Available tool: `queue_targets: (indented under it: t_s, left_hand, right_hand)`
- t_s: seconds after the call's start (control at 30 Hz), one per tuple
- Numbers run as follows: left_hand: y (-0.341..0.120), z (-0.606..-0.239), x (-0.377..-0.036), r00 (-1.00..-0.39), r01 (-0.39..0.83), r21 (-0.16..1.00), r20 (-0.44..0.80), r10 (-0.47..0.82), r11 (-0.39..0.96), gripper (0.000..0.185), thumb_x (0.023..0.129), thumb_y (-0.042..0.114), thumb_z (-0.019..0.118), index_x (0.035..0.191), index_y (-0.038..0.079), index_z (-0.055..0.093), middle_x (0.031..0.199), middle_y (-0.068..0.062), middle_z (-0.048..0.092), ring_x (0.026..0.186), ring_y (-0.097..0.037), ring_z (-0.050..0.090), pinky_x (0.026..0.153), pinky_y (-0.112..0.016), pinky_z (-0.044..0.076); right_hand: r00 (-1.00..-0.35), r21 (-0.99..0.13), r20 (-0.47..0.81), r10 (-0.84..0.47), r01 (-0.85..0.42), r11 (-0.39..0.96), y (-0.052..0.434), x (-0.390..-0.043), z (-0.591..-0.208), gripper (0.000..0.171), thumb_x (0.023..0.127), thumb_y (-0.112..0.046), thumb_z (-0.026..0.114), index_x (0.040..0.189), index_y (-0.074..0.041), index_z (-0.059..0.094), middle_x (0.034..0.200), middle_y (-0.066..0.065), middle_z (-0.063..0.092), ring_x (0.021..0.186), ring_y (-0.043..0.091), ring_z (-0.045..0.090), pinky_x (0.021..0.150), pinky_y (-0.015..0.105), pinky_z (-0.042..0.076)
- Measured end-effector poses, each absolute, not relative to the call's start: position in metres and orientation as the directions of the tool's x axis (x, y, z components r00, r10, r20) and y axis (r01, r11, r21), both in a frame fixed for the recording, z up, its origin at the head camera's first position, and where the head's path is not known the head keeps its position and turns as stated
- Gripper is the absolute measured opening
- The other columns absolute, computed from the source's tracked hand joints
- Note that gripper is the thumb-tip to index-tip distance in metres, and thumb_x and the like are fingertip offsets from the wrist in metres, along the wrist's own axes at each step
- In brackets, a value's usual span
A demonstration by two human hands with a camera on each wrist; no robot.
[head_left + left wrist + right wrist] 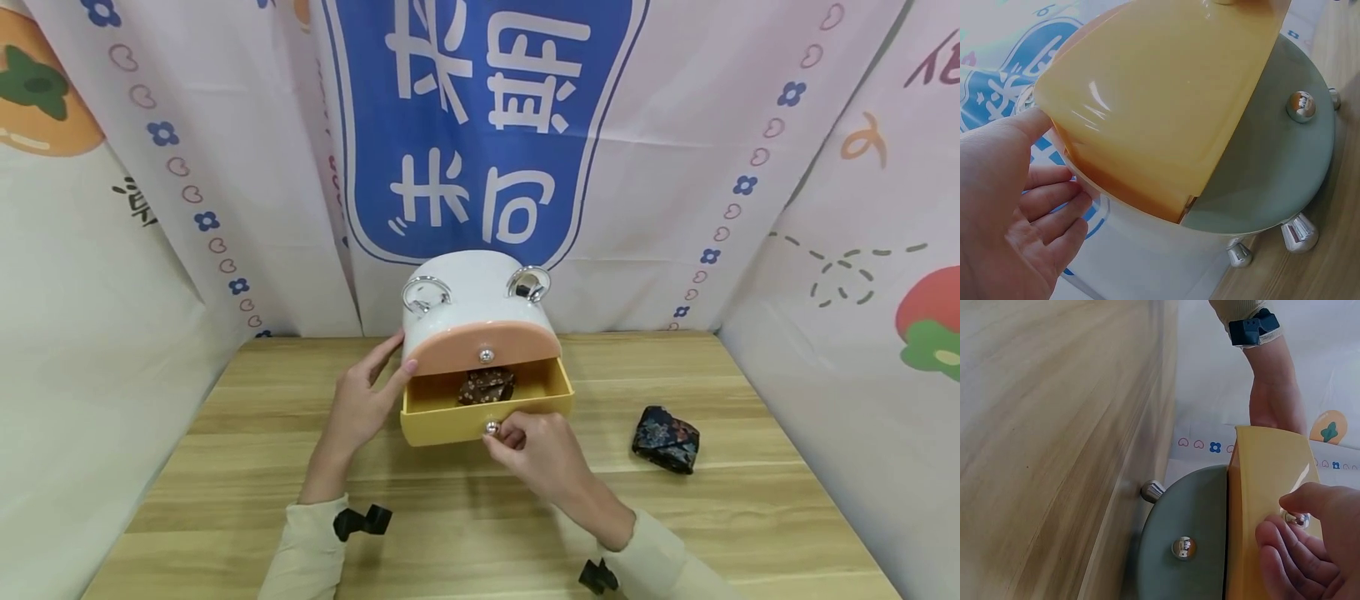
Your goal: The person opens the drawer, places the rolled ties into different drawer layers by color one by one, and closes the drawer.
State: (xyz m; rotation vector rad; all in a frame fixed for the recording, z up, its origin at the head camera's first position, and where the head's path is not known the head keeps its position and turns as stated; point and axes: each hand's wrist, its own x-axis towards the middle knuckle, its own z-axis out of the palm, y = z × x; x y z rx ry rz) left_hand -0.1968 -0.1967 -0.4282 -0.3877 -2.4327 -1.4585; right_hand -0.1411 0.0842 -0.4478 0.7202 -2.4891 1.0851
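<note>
A small white drawer cabinet (474,287) stands at the back of the table, its peach upper drawer (450,354) shut. The yellow middle drawer (450,425) is pulled out, and a brown patterned folded cloth (486,387) lies inside it. My right hand (542,454) pinches the yellow drawer's round silver knob (1297,519) between thumb and fingers. With the thumb at the front edge, my left hand (363,408) rests against the cabinet's left side, its fingers (1054,203) loosely extended. Below the yellow drawer sits a grey-green drawer (1272,150) with its own silver knob (1301,107).
A dark floral folded cloth (666,440) lies on the wooden table (247,475), to the right of the cabinet. Two silver rings (426,293) stick up from the cabinet's top, and metal feet (1299,233) hold up its base. Printed curtains (652,167) enclose the table's back and sides.
</note>
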Motion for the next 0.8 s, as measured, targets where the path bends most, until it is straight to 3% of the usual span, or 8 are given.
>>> queue_targets:
  t_s: [0.8]
  left_hand:
    - [-0.196,-0.429,-0.196,-0.923,0.371,0.811,0.375,0.085,0.452,0.059,0.106,0.042,0.064,0.158,0.021,0.05,0.165,-0.005,0.048,0.154,-0.032,0.045,0.126,-0.054,0.039]
  right_hand:
    - [-0.827,-0.587,0.489,-0.279,-0.548,0.596,0.078,-0.158,-0.447,0.009,0.088,-0.011,0.085,0.082,-0.007,0.079,0.076,0.002,0.079,0.063,0.004,0.072,0.059,0.008,0.056]
